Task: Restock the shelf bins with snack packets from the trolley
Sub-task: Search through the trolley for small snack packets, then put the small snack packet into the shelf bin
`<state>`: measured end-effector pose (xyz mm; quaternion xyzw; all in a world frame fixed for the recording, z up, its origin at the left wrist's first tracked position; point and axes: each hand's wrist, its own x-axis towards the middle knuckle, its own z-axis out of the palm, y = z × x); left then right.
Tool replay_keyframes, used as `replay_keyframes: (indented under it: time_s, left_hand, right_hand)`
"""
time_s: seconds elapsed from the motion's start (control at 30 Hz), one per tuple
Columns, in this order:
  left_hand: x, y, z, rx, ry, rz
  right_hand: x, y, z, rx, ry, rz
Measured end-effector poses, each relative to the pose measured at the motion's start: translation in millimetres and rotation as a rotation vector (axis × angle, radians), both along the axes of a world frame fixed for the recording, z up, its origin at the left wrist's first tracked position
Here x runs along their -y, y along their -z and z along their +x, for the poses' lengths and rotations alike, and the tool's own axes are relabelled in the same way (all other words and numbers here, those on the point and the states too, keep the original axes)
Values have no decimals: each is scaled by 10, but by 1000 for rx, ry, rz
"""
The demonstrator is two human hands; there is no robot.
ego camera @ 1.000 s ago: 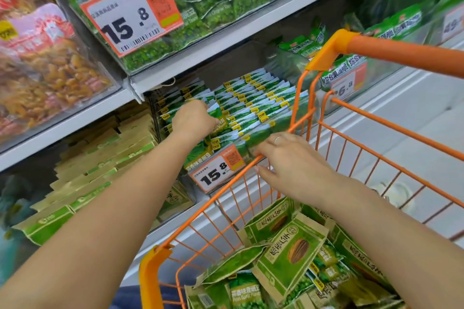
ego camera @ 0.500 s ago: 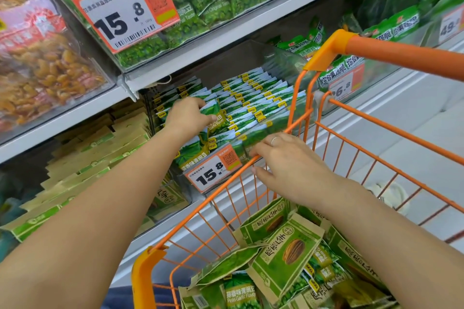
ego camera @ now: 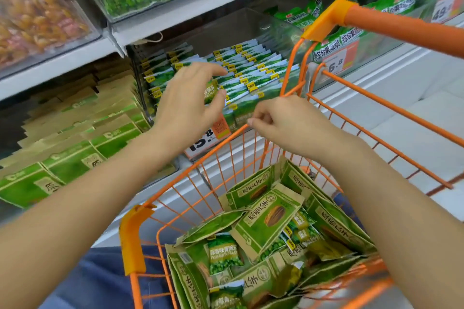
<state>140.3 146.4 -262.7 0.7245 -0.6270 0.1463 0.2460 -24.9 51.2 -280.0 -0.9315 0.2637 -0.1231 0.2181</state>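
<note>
Rows of green pea packets (ego camera: 251,75) stand upright in a clear shelf bin straight ahead. My left hand (ego camera: 188,100) hovers just above the bin's front left, fingers and thumb spread apart, holding nothing. My right hand (ego camera: 286,123) sits on the orange trolley's near-side rim (ego camera: 190,165), its fingers curled over the wire and the thumb tip touching it. In the trolley basket lie several green snack packets (ego camera: 271,218), some showing a seed picture, and small pea packets (ego camera: 223,253).
A 15.8 price tag (ego camera: 208,133) hangs on the bin's front, partly behind my left hand. Green-and-tan packets (ego camera: 75,133) fill the bin to the left. Another bin (ego camera: 334,50) lies behind the trolley's corner. The orange trolley handle (ego camera: 401,25) crosses the upper right. An upper shelf (ego camera: 200,7) overhangs.
My left hand has lifted off the packets in the bin and opened its fingers. My right hand's fingers, flat on the trolley rim before, are now curled. The view has tilted downward.
</note>
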Motion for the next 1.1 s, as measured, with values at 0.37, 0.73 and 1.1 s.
replay_keyframes:
  time_s: [0.37, 0.73, 1.1]
  left_hand:
    - [-819, 1032, -719, 89, 392, 1529]
    - [-952, 1274, -1003, 107, 309, 1704]
    - [-865, 1126, -789, 83, 384, 1553]
  right_hand:
    - [-57, 632, -13, -1142, -159, 450]
    - [-124, 579, 42, -826, -182, 399]
    - [-65, 434, 54, -542, -237, 520]
